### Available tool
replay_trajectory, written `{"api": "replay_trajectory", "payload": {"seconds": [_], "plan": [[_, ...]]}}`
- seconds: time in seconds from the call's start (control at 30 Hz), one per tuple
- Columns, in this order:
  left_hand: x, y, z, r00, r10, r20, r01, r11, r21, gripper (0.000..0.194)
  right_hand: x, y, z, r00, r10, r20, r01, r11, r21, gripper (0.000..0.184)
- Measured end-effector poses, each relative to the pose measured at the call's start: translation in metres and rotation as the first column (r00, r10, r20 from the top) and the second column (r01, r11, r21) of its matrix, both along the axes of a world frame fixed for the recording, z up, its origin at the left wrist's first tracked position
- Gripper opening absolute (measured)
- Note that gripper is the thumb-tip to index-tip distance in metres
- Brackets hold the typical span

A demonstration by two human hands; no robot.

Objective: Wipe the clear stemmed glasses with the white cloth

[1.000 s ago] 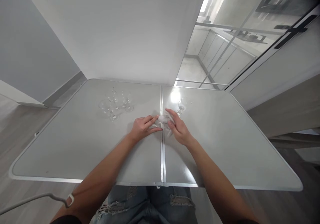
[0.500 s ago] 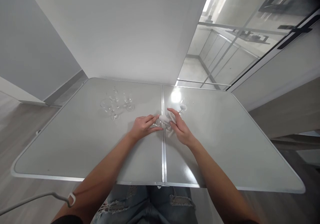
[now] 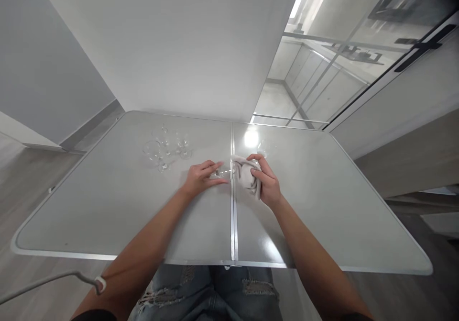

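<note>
Beside the metal seam [image 3: 234, 225] of the table [image 3: 107, 211], the left hand [image 3: 201, 176], half open, holds a clear glass [image 3: 224, 172]; right of the seam, the right hand [image 3: 267, 180], curled, grips a white cloth [image 3: 246, 175]. Both are well inside the near edge [image 3: 258, 264]; other glasses [image 3: 166, 152] sit apart, toward the far edge [image 3: 193, 118]

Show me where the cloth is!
In the head view, the white cloth is in the right hand, mostly right of the metal table seam, beside the clear glass in the left hand.
</note>
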State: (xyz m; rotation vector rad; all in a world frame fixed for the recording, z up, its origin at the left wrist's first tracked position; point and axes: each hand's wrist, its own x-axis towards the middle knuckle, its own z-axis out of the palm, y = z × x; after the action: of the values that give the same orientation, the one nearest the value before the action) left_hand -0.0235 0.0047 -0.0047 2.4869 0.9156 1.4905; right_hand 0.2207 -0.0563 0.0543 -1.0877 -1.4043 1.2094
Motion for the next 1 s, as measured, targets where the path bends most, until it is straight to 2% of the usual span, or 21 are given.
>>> {"api": "replay_trajectory", "payload": {"seconds": [0.1,0.17,0.23,0.33,0.43,0.53,0.6,0.73,0.83,0.9,1.0], "plan": [[-0.003,0.002,0.002,0.966,0.105,0.238,-0.068,0.985,-0.162,0.052,-0.003,0.002,-0.006,0.997,-0.069,0.038,0.066,0.995,0.070,0.051],[-0.003,0.002,0.003,0.910,0.137,0.392,-0.001,0.944,-0.329,0.046,-0.005,0.004,-0.014,0.988,-0.129,0.080,0.123,0.989,0.079,0.061],[0.000,0.002,0.002,0.856,0.117,0.504,0.170,0.856,-0.488,0.049,-0.007,0.006,-0.021,0.977,-0.179,0.119,0.176,0.984,0.029,0.067],[0.007,-0.001,0.000,0.826,0.037,0.563,0.398,0.669,-0.628,0.058,-0.010,0.008,-0.027,0.972,-0.197,0.129,0.204,0.978,-0.042,0.058],[0.014,-0.006,0.000,0.838,-0.073,0.541,0.498,0.511,-0.701,0.062,-0.015,0.007,-0.023,0.991,-0.130,0.034,0.131,0.991,-0.025,0.045],[0.018,-0.010,0.002,0.831,-0.177,0.527,0.549,0.409,-0.729,0.066,-0.018,0.006,-0.018,0.994,-0.084,-0.063,0.083,0.996,-0.012,0.045],[0.018,-0.011,0.004,0.828,-0.204,0.522,0.558,0.378,-0.739,0.068,-0.017,0.006,-0.019,0.993,-0.110,-0.050,0.110,0.994,-0.006,0.047],[0.015,-0.013,0.008,0.823,-0.228,0.520,0.567,0.370,-0.736,0.066,-0.011,0.011,-0.026,0.977,-0.214,-0.005,0.214,0.976,-0.050,0.062],[0.012,-0.015,0.011,0.800,-0.260,0.541,0.600,0.343,-0.722,0.064,-0.006,0.018,-0.033,0.969,-0.245,0.032,0.247,0.960,-0.129,0.050],[0.010,-0.015,0.014,0.784,-0.269,0.560,0.621,0.324,-0.714,0.065,-0.003,0.022,-0.037,0.965,-0.234,0.122,0.253,0.951,-0.179,0.041],[0.008,-0.016,0.017,0.759,-0.281,0.588,0.651,0.304,-0.695,0.067,0.000,0.024,-0.040,0.914,-0.232,0.333,0.314,0.923,-0.220,0.044]]}}
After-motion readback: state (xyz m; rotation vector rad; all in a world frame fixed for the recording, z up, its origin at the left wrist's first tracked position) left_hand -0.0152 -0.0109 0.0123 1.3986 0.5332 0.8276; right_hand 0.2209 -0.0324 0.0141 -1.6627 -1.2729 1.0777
